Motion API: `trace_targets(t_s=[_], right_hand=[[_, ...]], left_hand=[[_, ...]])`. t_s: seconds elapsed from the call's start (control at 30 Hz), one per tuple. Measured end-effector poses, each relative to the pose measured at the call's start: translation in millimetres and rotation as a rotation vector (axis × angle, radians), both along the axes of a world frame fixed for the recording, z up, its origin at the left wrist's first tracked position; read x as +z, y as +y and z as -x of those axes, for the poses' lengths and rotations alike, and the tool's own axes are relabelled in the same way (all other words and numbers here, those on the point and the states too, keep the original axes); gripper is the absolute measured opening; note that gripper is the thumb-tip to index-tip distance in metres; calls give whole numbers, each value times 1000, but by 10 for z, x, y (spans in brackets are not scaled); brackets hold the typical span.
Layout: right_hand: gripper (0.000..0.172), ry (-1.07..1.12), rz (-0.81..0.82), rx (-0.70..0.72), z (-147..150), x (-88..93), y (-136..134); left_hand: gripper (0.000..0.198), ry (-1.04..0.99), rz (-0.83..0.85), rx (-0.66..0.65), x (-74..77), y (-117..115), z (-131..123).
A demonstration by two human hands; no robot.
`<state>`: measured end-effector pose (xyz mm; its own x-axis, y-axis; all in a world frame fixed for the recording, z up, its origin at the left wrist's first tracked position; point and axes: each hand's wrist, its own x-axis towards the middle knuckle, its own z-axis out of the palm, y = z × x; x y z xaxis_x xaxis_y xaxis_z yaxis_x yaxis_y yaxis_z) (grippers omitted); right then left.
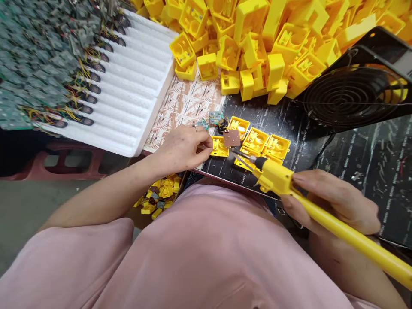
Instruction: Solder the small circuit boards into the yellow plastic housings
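Observation:
My right hand (331, 199) is closed round a yellow soldering tool (278, 176), whose metal tip points left over a small group of open yellow housings (256, 140). Pinched fingers of my left hand (185, 148) touch the left edge of the leftmost yellow housing (220, 146); whatever they hold is too small to make out. A brown square board (231, 138) lies between the housings. Just behind my left fingertips are green circuit boards (216, 117) with wires and a round black speaker (222, 125).
Yellow housings (228, 53) are heaped at the back. A black fan (347, 96) stands at the right. White ridged foam (141, 56) at the left carries many wired boards (41, 56). Below the table edge is a box of yellow parts (165, 189), beside a red stool (77, 167).

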<state>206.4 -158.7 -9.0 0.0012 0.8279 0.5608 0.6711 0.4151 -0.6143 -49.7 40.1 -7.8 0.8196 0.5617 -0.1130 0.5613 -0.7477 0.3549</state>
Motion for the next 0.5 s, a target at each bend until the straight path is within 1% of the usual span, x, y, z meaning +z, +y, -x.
trace_targets(t_s=[0.07,0.1,0.13,0.17,0.33,0.4,0.43,0.5], right_hand=[[31,-2,0,92,75,48,106],[23,-18,5,112,101,59,145],[17,-41,5,129,119,63,177],[14,-63,1,141,130,65,205],[25,-150,-62,178,148,111,349],[25,-209,-94,213,152,163,399],[25,-240,-94,234,151,193,414],[25,-289,-43,263,141,251,416]], left_hand=[[23,27,0,10,0,-2,-15],[23,44,1,11,6,-1,-24],[23,59,0,12,16,1,-33],[22,73,-3,9,27,4,-41],[19,104,-19,-9,69,12,-79],[18,119,-19,-7,77,7,-100],[17,129,-19,-7,83,4,-112],[16,156,-23,-11,100,-1,-138]])
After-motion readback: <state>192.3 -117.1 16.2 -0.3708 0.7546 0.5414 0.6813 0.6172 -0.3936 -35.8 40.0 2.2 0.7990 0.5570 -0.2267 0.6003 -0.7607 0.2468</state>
